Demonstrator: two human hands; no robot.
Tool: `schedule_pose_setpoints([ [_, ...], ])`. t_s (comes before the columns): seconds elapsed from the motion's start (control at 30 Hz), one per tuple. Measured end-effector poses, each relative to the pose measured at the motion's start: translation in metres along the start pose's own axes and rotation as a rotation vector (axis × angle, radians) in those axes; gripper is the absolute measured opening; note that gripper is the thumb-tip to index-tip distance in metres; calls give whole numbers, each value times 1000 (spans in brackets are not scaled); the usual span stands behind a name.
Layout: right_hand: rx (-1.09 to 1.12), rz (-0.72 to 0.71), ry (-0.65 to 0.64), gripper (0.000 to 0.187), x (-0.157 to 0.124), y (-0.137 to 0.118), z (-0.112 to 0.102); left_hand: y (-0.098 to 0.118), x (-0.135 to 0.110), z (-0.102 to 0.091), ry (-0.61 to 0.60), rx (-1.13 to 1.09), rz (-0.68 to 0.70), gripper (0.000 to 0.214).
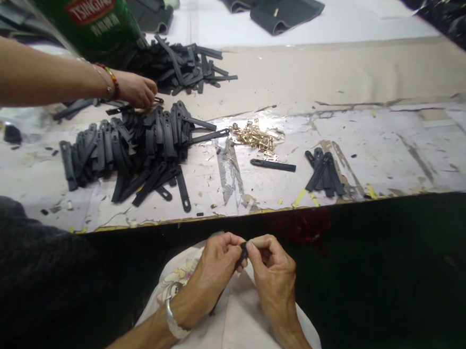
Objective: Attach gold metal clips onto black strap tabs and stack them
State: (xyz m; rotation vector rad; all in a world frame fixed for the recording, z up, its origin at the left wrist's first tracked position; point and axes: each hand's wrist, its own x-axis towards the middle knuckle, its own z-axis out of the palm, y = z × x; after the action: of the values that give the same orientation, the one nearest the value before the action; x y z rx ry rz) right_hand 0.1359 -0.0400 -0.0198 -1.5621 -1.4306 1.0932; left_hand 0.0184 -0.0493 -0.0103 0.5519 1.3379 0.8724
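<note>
Between pinched fingers [253, 255], black strap [243, 249].

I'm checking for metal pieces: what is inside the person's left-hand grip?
In the left hand, part of a dark strip shows between thumb and fingers; the right hand touches its end. The hands cover much of the strip; whether anything else is inside cannot be seen.

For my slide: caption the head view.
The wearer's hands pinch a black strap near heaped slotted straps and gold-toned fittings.
</note>
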Motion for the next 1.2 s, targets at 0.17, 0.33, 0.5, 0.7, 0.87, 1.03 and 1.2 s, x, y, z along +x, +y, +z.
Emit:
schedule_pose_setpoints([
  [0.17,-67,-56,8,16,-1,6,0,3,-1,3,9,-156,-69,7],
  [0.33,-182,-225,101,17,0,7,1,19,-3,6,-34,-339,-148,20],
  [0.5,-197,-240,161,18,2,7,0,14,-2,5,-138,-301,-142,27],
  [0.7,-63,-11,125,18,1,10,-3,1,2,6,-76,-74,-8,27],
  [0.87,68,83,95,19,-1,11,-5,10,2,9,-83,43,-18,24],
  [1.03,86,87,91,18,-2,7,-6,18,3,11,-41,156,15,21],
  [1.2,130,95,73,19,-2,7,-6,25,2,10,-40,251,70,20],
])
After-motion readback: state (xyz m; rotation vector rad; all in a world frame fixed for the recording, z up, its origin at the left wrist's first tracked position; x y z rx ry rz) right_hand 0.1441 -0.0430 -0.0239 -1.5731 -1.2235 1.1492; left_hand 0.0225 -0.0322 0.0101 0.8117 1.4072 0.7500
